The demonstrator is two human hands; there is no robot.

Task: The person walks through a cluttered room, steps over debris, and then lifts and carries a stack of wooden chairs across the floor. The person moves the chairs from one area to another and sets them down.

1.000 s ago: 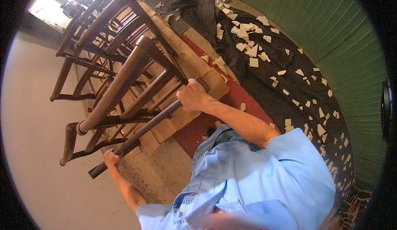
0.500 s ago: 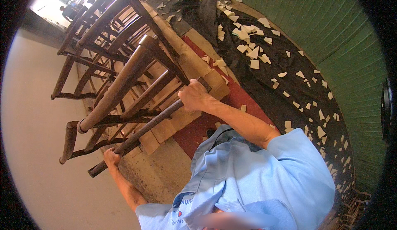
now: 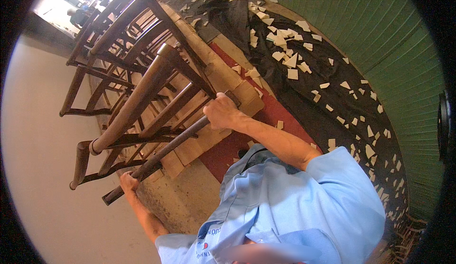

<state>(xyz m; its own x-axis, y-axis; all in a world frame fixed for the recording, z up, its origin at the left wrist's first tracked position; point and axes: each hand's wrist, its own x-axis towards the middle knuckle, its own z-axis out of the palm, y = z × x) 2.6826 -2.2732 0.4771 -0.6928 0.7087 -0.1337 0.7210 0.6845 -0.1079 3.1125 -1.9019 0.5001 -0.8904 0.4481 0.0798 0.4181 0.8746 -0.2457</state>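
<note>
1. Dark wooden bar [image 3: 178, 143] is held two-handed, slanting up from left grip to right.
2. Left hand [image 3: 128, 182]: clamped around bar near its lower end; a short stub is left poking out past the grip.
3. Right hand [image 3: 221, 112]: clamped on bar near its upper end; a bit of wood is seen just beyond the knuckles.
4. Brown wooden frame [image 3: 130, 100] is seen up-left of the bar, between and beyond both grips; more chair-like frames [image 3: 116, 24] are packed behind it.
5. Cardboard [image 3: 197, 143] is laid under the bar, between the grips.
6. Right of right grip: red sheet [image 3: 289, 121], then black sheet [image 3: 304, 112] strewn with white pieces [image 3: 292, 74].
</note>
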